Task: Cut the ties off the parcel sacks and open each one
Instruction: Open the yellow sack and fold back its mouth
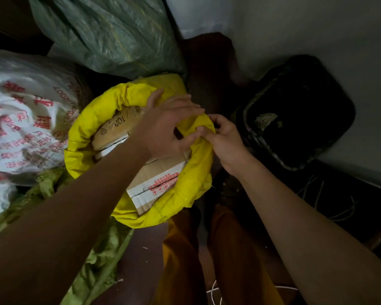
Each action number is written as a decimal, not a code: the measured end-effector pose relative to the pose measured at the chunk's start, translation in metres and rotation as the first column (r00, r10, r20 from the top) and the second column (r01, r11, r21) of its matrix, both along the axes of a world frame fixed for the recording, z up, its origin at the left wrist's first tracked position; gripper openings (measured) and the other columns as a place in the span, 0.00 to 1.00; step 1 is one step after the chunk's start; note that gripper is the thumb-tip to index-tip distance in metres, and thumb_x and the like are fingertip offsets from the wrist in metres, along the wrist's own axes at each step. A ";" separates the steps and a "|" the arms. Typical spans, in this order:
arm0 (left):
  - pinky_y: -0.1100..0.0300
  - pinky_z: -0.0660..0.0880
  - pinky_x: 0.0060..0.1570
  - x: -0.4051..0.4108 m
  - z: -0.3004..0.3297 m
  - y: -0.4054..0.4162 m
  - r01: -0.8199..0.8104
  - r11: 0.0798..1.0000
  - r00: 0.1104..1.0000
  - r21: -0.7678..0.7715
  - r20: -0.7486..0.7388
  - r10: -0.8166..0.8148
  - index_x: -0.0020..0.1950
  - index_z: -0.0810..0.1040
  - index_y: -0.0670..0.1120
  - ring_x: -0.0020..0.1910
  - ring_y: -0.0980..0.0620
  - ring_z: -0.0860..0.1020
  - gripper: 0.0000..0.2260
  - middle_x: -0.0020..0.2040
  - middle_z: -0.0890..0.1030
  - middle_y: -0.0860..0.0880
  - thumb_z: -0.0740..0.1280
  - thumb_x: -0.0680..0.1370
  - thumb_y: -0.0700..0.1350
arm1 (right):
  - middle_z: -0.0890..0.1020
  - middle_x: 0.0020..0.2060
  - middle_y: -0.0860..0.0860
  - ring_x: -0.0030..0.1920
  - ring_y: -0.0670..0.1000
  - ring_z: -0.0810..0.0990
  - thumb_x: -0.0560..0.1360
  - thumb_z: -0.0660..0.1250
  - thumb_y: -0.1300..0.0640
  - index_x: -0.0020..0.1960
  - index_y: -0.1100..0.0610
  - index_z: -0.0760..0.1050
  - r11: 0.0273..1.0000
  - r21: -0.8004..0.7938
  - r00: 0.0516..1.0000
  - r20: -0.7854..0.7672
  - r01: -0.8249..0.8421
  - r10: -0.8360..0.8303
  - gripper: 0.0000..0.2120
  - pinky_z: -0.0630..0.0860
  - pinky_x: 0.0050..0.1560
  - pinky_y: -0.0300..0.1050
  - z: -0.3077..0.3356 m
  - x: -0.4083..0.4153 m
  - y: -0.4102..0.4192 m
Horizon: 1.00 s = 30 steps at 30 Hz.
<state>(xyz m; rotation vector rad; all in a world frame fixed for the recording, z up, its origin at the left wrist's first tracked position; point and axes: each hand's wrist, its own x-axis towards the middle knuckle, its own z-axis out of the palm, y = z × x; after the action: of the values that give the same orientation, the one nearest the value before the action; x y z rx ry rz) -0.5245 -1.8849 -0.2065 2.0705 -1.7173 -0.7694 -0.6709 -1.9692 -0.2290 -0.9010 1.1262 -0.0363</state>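
With my left hand (167,126) spread loose over the yellow sack (186,190) mouth and right hand (223,139) pinching its far rim, I risk the cardboard box (156,183) inside snagging the fabric.

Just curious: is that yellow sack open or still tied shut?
Open. The yellow sack has its mouth rolled back, and cardboard boxes show inside.

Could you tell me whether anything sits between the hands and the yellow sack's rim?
Nothing visible does. The right hand already pinches the rim of the yellow sack, and the left hand hovers over its open mouth, above the cardboard boxes.
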 end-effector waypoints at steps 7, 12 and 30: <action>0.44 0.44 0.71 -0.001 -0.007 -0.006 0.085 0.990 0.982 0.110 0.157 -0.102 0.65 0.77 0.52 0.67 0.50 0.71 0.18 0.61 0.80 0.52 0.69 0.75 0.47 | 0.84 0.52 0.53 0.54 0.51 0.82 0.75 0.69 0.65 0.63 0.47 0.68 1.000 -0.007 1.000 0.004 0.027 -0.027 0.22 0.80 0.54 0.47 0.007 -0.019 0.013; 0.48 0.45 0.69 -0.004 -0.012 -0.011 -0.026 0.988 0.978 0.151 0.209 -0.006 0.63 0.78 0.52 0.64 0.50 0.69 0.14 0.57 0.80 0.52 0.66 0.77 0.47 | 0.74 0.61 0.53 0.60 0.51 0.76 0.63 0.81 0.58 0.63 0.45 0.64 0.938 -0.316 0.986 -0.126 -0.142 0.107 0.37 0.76 0.59 0.48 0.013 -0.035 0.043; 0.53 0.73 0.54 -0.090 0.018 0.095 -0.635 0.757 0.719 0.154 -0.238 0.652 0.56 0.80 0.43 0.52 0.48 0.76 0.16 0.50 0.75 0.51 0.75 0.70 0.46 | 0.82 0.47 0.55 0.44 0.50 0.81 0.74 0.67 0.71 0.63 0.62 0.71 0.989 0.130 0.997 0.014 0.076 -0.078 0.19 0.79 0.43 0.42 0.015 -0.027 0.047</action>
<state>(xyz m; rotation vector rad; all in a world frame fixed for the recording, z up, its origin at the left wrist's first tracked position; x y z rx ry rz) -0.6148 -1.7896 -0.1880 2.2479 -0.7242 -0.8231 -0.6983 -1.9225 -0.2144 -0.7402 1.1318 -0.0351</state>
